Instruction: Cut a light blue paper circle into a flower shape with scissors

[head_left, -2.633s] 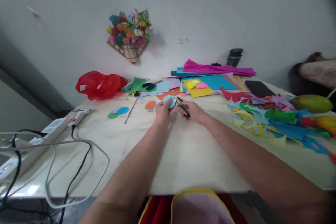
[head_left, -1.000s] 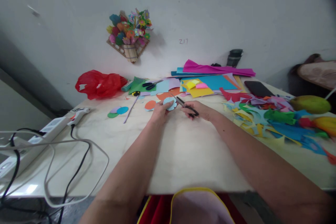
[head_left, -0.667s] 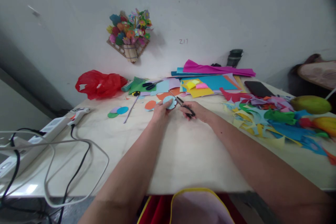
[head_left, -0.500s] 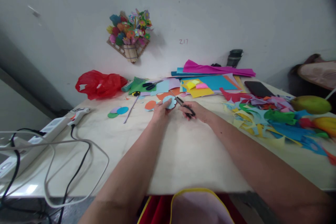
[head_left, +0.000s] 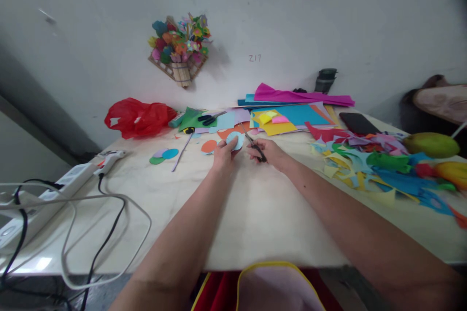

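Between the thumb and fingers of my left hand (head_left: 224,154) is a light blue paper disc (head_left: 237,141). My right hand (head_left: 268,150) grips a pair of scissors (head_left: 260,153) by the dark handles. The blades point up and to the left, beside the disc's right edge; whether they touch it I cannot tell. Just left of my left hand lies an orange paper disc (head_left: 209,146). Behind both hands is an orange paper piece (head_left: 229,132).
Green and blue discs (head_left: 170,154) lie to the left, near a glue gun (head_left: 110,160) and power strip (head_left: 47,199). A red plastic bag (head_left: 138,117), second scissors (head_left: 209,119), coloured sheets (head_left: 306,115) and a phone (head_left: 358,123) sit behind. Paper scraps (head_left: 365,165) cover the right side.
The scissors have turned a little in my right hand, their tips now slightly higher and right. The disc's outline looks rounder, with its scalloped right edge less visible.
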